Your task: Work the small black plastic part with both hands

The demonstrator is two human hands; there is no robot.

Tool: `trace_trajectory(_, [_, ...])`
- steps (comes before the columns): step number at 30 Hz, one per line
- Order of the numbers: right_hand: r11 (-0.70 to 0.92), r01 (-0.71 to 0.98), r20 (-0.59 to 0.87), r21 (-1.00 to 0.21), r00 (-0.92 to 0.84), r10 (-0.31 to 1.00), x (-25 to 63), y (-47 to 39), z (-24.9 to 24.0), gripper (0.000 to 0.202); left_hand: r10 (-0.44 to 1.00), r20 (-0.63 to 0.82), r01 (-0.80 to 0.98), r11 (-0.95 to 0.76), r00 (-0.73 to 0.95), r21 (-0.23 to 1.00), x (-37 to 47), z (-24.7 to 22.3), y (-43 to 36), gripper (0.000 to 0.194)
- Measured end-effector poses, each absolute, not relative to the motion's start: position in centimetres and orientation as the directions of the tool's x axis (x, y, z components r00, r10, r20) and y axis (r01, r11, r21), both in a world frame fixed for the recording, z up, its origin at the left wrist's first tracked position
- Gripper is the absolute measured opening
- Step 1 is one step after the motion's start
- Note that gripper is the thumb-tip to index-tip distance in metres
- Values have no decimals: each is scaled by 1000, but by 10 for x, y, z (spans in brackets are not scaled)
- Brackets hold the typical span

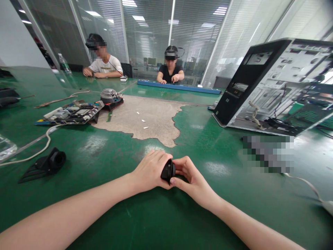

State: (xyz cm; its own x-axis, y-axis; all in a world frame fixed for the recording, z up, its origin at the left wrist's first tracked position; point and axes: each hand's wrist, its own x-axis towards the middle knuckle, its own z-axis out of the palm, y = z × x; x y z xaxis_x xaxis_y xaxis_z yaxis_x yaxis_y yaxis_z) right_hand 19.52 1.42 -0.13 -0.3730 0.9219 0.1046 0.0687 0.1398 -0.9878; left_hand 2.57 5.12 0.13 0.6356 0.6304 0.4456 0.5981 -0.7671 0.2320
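Note:
A small black object (168,171) with a rounded ring-like part on its right side is between my hands, just above the green table (130,222). My left hand (152,170) is wrapped round its left side, palm over it. The thumb and fingers of my right hand (191,182) grip its right side. Part of the object is hidden by my fingers. Further left on the table lies a black plastic piece (53,161) with a round opening and a flat slatted end.
A circuit board (75,113) and a round fan cooler (110,95) are at the back left, a white cable (48,140) nearer. An open computer case (249,80) stands at right. Two people (105,64) (170,69) sit across, a blue bar (179,87) before one.

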Motion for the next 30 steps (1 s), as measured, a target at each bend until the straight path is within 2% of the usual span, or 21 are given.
trace_trajectory(17, [106, 13, 95, -994, -338, 936, 195, 16, -2, 16, 628, 459, 598, -767, 628, 231, 28, 1, 52, 44])
trace_trajectory(22, [151, 32, 132, -988, -333, 934, 194, 16, 0, 18, 628, 458, 599, -767, 629, 230, 29, 1, 53, 43])
trace_trajectory(30, [96, 71, 67, -993, -341, 938, 194, 17, 3, 27, 632, 449, 600, -766, 632, 232, 28, 0, 53, 43])
